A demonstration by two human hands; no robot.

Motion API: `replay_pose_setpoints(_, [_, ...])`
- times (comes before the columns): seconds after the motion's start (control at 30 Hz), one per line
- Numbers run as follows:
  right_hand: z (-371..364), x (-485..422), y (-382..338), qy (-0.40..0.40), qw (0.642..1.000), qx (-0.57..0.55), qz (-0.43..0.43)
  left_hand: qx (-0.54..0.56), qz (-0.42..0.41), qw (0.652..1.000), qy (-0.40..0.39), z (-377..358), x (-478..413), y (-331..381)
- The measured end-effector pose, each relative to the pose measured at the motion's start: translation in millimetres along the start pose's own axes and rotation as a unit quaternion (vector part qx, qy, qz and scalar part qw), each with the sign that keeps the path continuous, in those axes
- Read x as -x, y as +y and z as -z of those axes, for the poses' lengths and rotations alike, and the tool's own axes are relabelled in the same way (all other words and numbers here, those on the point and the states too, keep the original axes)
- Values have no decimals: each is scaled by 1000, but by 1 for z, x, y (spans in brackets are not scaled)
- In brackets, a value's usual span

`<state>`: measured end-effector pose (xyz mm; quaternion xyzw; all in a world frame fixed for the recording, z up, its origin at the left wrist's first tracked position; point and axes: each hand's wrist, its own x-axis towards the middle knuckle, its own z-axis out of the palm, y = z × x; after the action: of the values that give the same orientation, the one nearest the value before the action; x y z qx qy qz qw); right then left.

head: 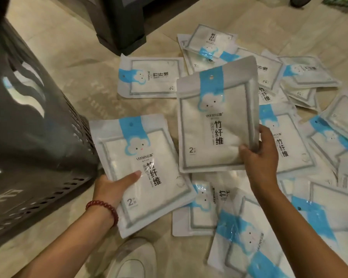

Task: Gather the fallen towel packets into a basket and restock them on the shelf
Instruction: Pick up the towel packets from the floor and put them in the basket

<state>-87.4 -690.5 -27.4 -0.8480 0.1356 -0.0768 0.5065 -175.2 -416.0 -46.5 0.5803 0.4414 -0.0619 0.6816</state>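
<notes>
Both grips full, beside the basket (38,127)

My left grip (113,189) holds one towel packet (149,157) near the dark basket at frame left. My right grip (259,155) pinches a second packet (215,121) by its corner, above the loose packets (151,77) on the floor. I think both go in together.
</notes>
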Motion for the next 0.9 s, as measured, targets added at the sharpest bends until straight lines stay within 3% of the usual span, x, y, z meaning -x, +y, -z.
replay_pose_setpoints(0.13, [15, 20, 4, -85, 992, -54, -79, -2, -10, 999, -39, -5, 10, -4])
replay_pose_setpoints(0.27, [-4, 76, -1, -199, 973, -72, -94, 23, 22, 995, -90, -16, 23, -8])
replay_pose_setpoints(0.4, [-19, 124, 3, -228, 971, -6, -74, -16, 16, 993, -117, -19, 31, -15])
replay_pose_setpoints(0.53, [7, 125, 25, -255, 958, -31, -125, -57, 3, 989, -136, -22, 34, -24])
replay_pose_setpoints(0.63, [39, 106, 62, -197, 967, 151, -60, -71, -18, 988, -134, -29, 35, -27])
replay_pose_setpoints(0.73, [69, 86, 99, -200, 890, 410, -15, -77, -33, 989, -125, -33, 34, -28])
replay_pose_setpoints(0.8, [77, 81, 113, -237, 843, 481, -50, -82, -37, 989, -117, -33, 34, -30])
replay_pose_setpoints(0.9, [74, 80, 116, -217, 805, 552, 16, -81, -35, 990, -109, -33, 37, -33])
